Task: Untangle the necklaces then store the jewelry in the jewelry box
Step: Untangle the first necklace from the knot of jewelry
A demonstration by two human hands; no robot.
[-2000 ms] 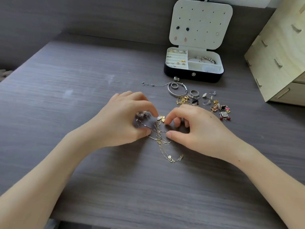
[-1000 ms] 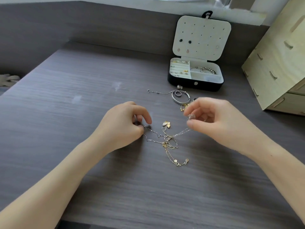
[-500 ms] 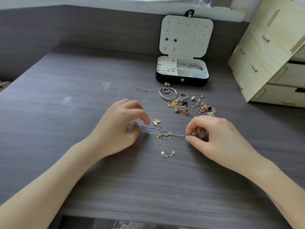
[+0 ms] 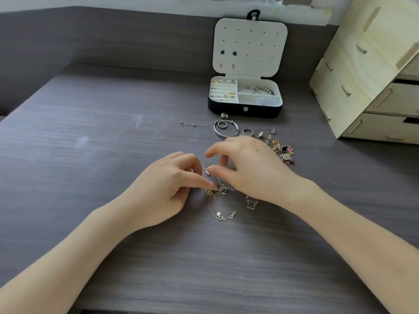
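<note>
Thumb of left hand (image 4: 165, 189) stretched out, tip pressing on tangled necklaces (image 4: 219, 189); other fingers loosely curled, nothing visible in them. Right hand (image 4: 254, 171) arched over the far part of the same knot, index finger lifted, thumb tip touching a pale pendant (image 4: 206, 171); pinching a chain beneath or merely resting on it, cannot tell.

Knot of gold and silver chain flat on grey wood-grain surface (image 4: 90, 155), well in front of jewelry box (image 4: 244, 111). Gold chain tail (image 4: 221, 214) looping out of the knot, away from the box. Small clear plastic piece (image 4: 251, 201) just beside the right wrist.

Between knot and box: silver bangle (image 4: 234, 132) with a smaller ring (image 4: 222, 125) lying inside it, thin silver chain (image 4: 195, 125) trailing left from the bangle, another ring (image 4: 247, 131) just to its right. Heap of earrings and charms (image 4: 282, 151) to the front right of the box, partly hidden behind the right hand. One small silver piece (image 4: 224, 115) just in front of the box's front wall.

Box open, lid (image 4: 249, 37) upright with a few earrings pinned on; small gold and silver pieces in the left slots, beaded bracelet (image 4: 258, 89) in the back right compartment. Pale wooden drawer unit (image 4: 371, 75) to the right of the box, apart from it.
</note>
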